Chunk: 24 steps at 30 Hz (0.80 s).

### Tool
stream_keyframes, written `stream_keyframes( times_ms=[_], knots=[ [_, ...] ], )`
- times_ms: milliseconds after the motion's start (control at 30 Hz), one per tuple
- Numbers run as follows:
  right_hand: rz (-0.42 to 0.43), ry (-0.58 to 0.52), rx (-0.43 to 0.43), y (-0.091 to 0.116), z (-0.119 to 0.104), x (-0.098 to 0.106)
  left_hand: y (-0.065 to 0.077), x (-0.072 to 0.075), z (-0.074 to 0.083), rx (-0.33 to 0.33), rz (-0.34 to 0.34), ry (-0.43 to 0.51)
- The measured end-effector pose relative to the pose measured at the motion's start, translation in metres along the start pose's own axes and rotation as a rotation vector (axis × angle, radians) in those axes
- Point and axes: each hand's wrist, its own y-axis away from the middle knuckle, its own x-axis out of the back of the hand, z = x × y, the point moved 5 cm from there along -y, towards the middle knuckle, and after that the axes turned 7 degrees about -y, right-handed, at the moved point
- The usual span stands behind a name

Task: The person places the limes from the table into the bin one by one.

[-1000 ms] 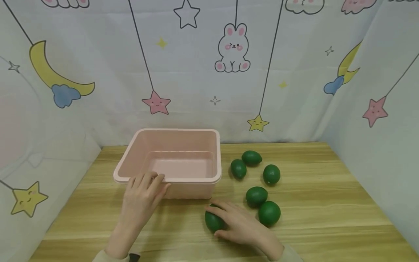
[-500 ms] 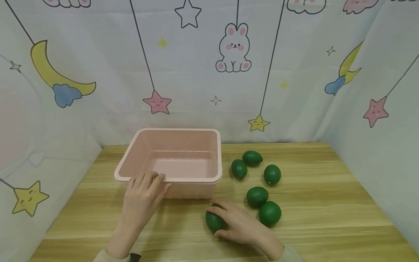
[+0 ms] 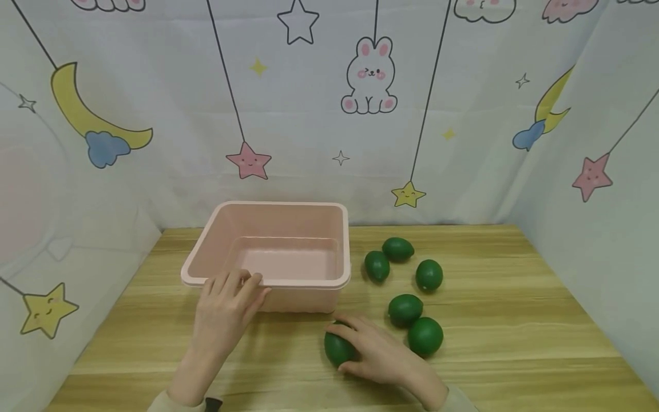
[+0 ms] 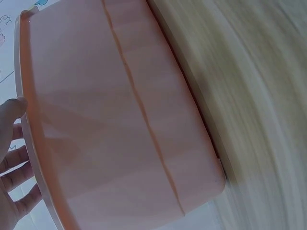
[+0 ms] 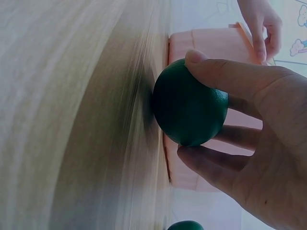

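Note:
A pink plastic bin [image 3: 304, 299] stands on the wooden table, its inside bare in the head view. My left hand [image 3: 225, 306] grips the bin's front rim; in the left wrist view the thumb lies on the near side, with the fingers behind the rim. In front of the bin's right corner, my right hand [image 3: 376, 350] holds a dark green lime [image 5: 189, 103] between thumb and fingers. That lime [image 3: 337, 348] appears to rest on the table. Right of it, two limes lie together, a nearer lime [image 3: 425, 337] and another lime [image 3: 405, 310].
Farther back, right of the bin, lie a lime [image 3: 377, 266], a lime [image 3: 398, 249] and a lime [image 3: 429, 275]. A white cloth [image 3: 309, 126] printed with stars, moons and a rabbit hangs behind and beside the wooden table [image 3: 515, 320].

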Motion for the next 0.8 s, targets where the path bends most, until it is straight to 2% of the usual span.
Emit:
stream_keyframes(
  times_ms=[800],
  knots=[
    [0.012,-0.004,-0.008,0.0042,-0.0002,0.0044,-0.0003,0.0002,0.0001,0.009,0.007,-0.003]
  ],
)
